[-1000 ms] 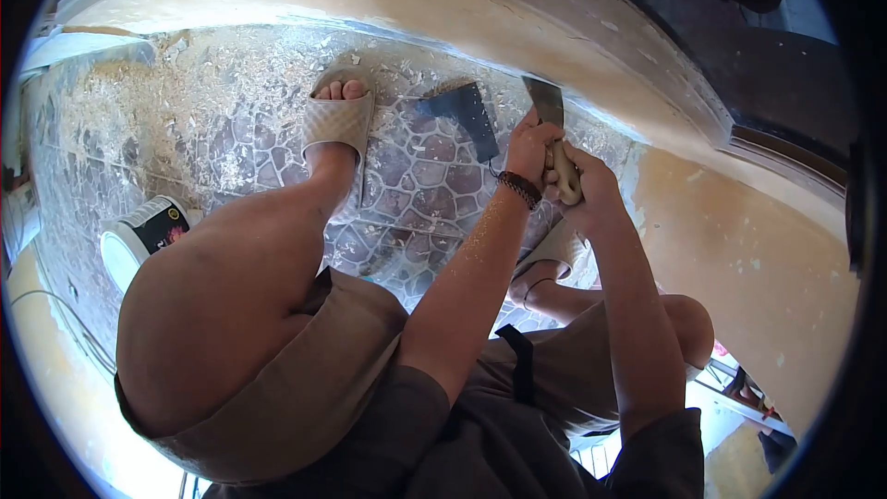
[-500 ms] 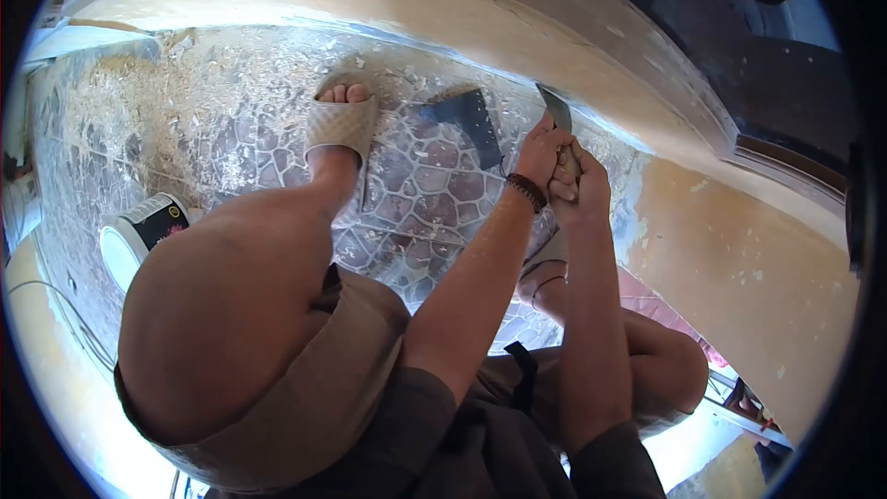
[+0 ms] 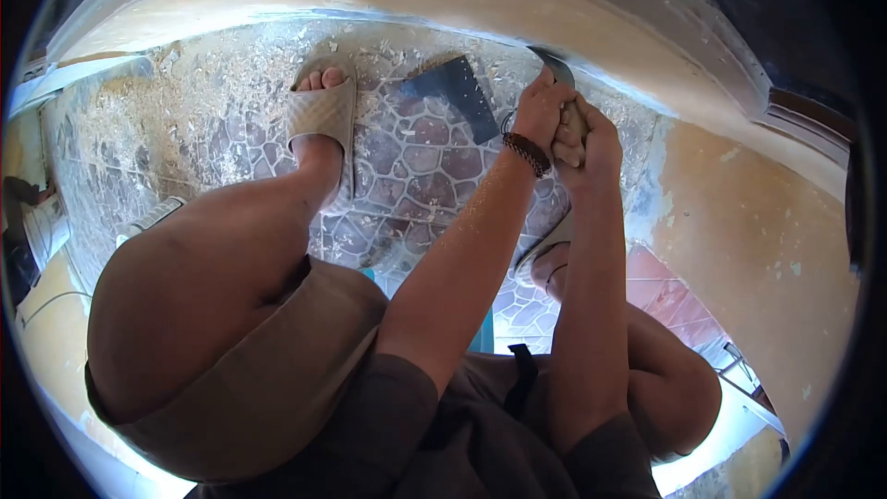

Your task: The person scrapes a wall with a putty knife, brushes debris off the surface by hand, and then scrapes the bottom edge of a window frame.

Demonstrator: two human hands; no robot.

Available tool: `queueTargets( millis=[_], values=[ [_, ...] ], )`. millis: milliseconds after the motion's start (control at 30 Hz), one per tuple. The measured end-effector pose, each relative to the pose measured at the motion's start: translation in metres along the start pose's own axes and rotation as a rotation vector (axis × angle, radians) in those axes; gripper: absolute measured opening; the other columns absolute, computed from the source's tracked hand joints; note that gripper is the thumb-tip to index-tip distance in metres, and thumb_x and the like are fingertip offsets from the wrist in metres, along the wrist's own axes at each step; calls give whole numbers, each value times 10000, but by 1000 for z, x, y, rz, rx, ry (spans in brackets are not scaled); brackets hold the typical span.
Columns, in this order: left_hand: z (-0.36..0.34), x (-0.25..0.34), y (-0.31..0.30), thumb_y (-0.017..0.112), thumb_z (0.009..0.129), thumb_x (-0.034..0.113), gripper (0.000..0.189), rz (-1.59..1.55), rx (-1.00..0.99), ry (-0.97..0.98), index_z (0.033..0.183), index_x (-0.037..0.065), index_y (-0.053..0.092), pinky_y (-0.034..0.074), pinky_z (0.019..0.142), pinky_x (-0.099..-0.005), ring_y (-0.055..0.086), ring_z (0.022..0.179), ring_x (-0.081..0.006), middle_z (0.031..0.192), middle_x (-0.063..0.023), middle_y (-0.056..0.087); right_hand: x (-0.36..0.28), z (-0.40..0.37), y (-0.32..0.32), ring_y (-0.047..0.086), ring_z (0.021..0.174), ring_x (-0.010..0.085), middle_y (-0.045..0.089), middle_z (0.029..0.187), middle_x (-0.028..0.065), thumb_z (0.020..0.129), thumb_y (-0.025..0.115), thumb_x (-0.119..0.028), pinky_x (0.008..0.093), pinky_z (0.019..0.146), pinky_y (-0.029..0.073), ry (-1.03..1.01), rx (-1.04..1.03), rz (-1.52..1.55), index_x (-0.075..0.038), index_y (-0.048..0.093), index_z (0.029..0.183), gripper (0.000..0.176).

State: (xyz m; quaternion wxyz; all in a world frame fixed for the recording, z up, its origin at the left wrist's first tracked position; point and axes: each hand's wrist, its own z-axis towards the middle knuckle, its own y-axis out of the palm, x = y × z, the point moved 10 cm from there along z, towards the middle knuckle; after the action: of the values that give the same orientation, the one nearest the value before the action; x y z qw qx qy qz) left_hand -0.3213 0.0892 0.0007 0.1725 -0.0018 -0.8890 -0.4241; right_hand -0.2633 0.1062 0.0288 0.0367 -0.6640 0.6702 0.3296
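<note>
Both my hands are closed together around a putty knife [image 3: 558, 68], its wide metal blade against the foot of the yellowish wall [image 3: 434, 0]. My left hand [image 3: 540, 114], with a dark braided bracelet at its wrist, grips nearer the blade. Just behind it, my right hand [image 3: 596, 140] wraps the handle end, and the fingers of the two hands overlap. Most of the handle is hidden in them. Left of my hands, a dark flat panel [image 3: 467, 102] with pale flecks lies on the floor.
Pale chips and dust litter the stone-patterned floor [image 3: 430, 162], thickest at left. My sandalled foot [image 3: 323, 111] stands left of the panel. Behind my left knee shows part of a bucket [image 3: 162, 214]. A dark wooden frame [image 3: 813, 120] runs along the right.
The view has shifted a little, and my left knee now covers most of the bucket. Both hands keep their grip on the putty knife, with its blade still by the wall's foot.
</note>
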Motion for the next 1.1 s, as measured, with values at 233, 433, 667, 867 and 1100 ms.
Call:
queueTargets(
  millis=[233,433,667,867,1100],
  values=[
    [4,3,3,513,798,39,94,22,26,-9,848,113,484,319,346,-195,405,406,-66,610,19,463,-3,3,3,403,399,98,504,659,45,909,467,-189,191,278,264,35,-101,58,-40,510,865,162],
    [7,5,2,506,786,27,99,68,-32,97,826,113,476,304,317,-222,395,376,-79,562,20,438,3,-7,1,421,401,101,511,654,49,906,476,-191,203,277,278,-54,10,44,-31,515,875,167],
    [6,2,-6,503,784,69,62,155,-20,69,839,78,529,399,487,-204,460,572,-52,704,21,496,10,-10,-5,430,403,108,525,663,55,912,462,-199,210,273,278,-78,43,-10,-25,526,903,186],
    [12,-7,-13,502,779,23,79,75,40,21,803,98,490,316,353,-217,400,437,-55,621,16,465,11,15,-16,439,410,113,527,663,57,907,465,-202,215,272,279,-25,1,17,-25,529,904,188],
    [1,4,-7,512,765,-9,115,24,90,-1,810,96,506,302,321,-208,382,394,-46,596,34,453,7,-5,-1,432,411,110,522,651,53,903,469,-203,205,275,281,-13,13,9,-25,522,874,188]
  ],
)
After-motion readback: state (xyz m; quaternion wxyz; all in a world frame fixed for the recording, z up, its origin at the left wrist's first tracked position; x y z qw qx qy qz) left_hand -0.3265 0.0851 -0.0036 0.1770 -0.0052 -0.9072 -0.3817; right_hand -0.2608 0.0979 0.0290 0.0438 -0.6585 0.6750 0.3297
